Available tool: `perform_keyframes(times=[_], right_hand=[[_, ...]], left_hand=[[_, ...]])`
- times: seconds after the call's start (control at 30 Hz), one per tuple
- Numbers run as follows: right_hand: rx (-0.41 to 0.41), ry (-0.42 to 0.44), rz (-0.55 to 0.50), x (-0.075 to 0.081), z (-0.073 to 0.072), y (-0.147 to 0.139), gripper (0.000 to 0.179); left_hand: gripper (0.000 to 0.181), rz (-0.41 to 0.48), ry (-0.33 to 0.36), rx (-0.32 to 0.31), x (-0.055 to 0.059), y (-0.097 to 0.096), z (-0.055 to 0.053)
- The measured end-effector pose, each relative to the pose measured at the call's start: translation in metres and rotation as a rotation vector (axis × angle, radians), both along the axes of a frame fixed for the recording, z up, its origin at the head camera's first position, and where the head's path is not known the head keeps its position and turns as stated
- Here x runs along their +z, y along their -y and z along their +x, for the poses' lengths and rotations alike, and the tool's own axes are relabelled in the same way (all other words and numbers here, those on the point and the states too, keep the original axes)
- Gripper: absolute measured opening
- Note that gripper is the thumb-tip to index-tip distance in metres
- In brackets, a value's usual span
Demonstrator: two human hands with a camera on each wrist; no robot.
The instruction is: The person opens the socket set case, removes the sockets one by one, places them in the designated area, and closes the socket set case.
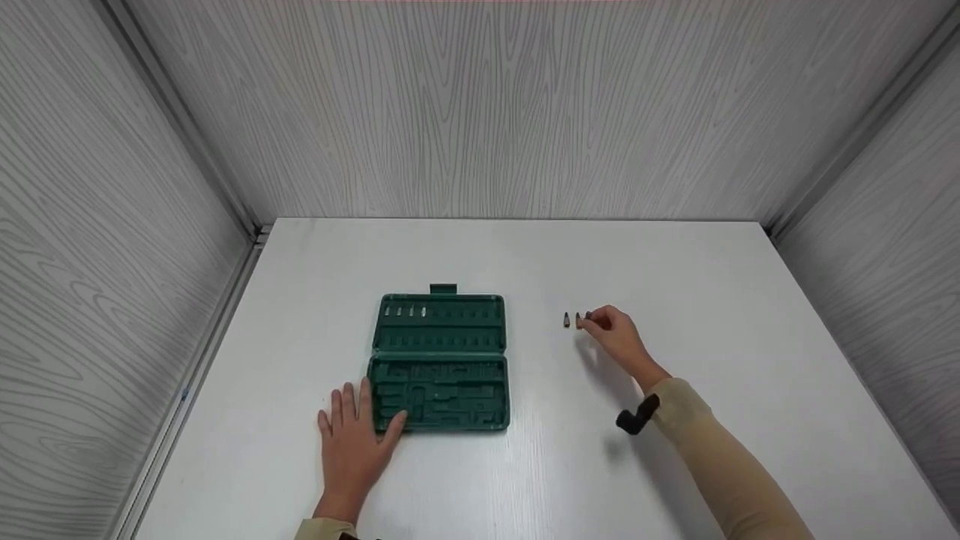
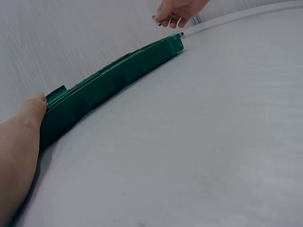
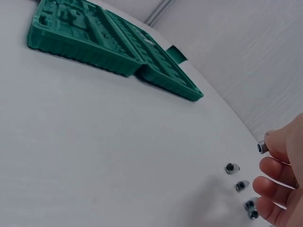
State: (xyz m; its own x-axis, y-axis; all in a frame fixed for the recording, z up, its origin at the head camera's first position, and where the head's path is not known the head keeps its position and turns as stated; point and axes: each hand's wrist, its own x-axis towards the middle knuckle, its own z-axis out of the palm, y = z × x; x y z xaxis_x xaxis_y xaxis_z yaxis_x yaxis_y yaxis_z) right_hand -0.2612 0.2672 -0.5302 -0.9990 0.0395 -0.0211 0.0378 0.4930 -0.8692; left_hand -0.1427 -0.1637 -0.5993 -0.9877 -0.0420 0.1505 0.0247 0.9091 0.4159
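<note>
The green plastic case (image 1: 442, 354) lies unfolded on the white table. My left hand (image 1: 352, 442) rests at its front left corner, fingers spread along the side. The left thumb (image 2: 33, 109) touches the case's edge. To the right of the case, my right hand (image 1: 619, 337) pinches a small silver metal socket (image 3: 262, 147) between thumb and finger, above the table. Several more sockets lie under and beside that hand, among them one socket (image 3: 232, 168) nearest the case. In the head view the fingers partly hide them.
Small silver pieces (image 1: 411, 312) sit in the left slots of the case's upper row. A latch tab (image 1: 443, 289) sticks out from the far edge. Wood-grain panels (image 1: 480, 112) enclose the table (image 1: 480, 480) at the back and sides.
</note>
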Motion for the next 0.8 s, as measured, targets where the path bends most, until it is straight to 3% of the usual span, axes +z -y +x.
perform_keyframes(times=[0.3,0.57,0.8], right_hand=[[-0.070,0.069,0.036,0.004,0.006,-0.039,0.026],[-0.081,0.082,0.171,0.002,-0.003,-0.066,0.026],[-0.100,0.199,0.207,0.000,-0.011,-0.079,0.031]], left_hand=[[0.093,-0.004,-0.012,-0.008,0.000,0.001,0.000],[0.093,-0.026,-0.025,-0.004,-0.002,0.002,-0.001],[0.094,-0.029,-0.016,-0.003,-0.002,0.000,-0.001]])
